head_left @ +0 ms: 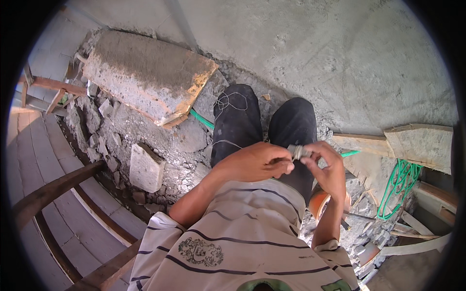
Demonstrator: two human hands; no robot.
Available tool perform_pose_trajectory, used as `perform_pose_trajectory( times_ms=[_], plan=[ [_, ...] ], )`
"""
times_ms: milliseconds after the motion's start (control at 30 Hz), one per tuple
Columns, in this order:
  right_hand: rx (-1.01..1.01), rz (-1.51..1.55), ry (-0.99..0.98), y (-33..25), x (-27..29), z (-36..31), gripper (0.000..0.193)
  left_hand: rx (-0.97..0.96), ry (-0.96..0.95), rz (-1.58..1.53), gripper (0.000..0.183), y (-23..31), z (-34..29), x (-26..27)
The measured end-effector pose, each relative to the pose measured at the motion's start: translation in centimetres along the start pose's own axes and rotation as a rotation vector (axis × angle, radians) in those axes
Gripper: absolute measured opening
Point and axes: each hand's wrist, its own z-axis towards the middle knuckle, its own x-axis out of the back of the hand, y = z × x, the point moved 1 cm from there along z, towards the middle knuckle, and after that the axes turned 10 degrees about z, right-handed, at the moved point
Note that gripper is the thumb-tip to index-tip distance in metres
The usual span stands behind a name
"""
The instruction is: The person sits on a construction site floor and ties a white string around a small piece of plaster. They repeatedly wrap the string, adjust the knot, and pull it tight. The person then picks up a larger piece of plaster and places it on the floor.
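In front of my lap, my right hand grips a small wound spool of pale string between thumb and fingers. Close beside it, my left hand is closed, its fingers curled with thumb and fingertips near the spool. Thin string lies in loose loops over my left knee, and a strand runs from there to my left hand. Its exact path through the fingers is hidden. Both hands are just above my dark trousers.
A large concrete block lies ahead on the left, with rubble and a loose broken slab nearby. Rough grey wall rises ahead. On the right are boards, coiled green hose and an orange bucket. Wooden bars stand left.
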Motion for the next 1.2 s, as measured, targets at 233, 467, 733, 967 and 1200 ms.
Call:
perform_pose_trajectory(
  times_ms=[233, 467, 733, 967, 1200],
  plan=[
    [0.057, 0.534, -0.069, 0.3, 2.0, 0.1, 0.034, -0.14, 0.068, -0.067, 0.018, -0.7, 2.5, -1.6],
    [0.012, 0.061, -0.276, -1.4, 4.0, 0.0, 0.033, -0.182, 0.481, 0.401, 0.018, 0.4, 2.5, -2.5],
    [0.082, 0.055, 0.13, -1.4, 1.7, 0.8, 0.031, -0.238, 0.366, 0.299, 0.019, 1.3, 2.1, -4.5],
    [0.06, 0.29, -0.343, -1.2, 3.6, -0.8, 0.03, -0.107, 0.25, 0.04, 0.019, -1.4, 1.9, -1.1],
    [0.034, -0.024, -0.003, -0.7, 2.4, -0.1, 0.029, -0.251, 0.187, 0.026, 0.021, 0.7, 1.3, -3.8]
  ],
)
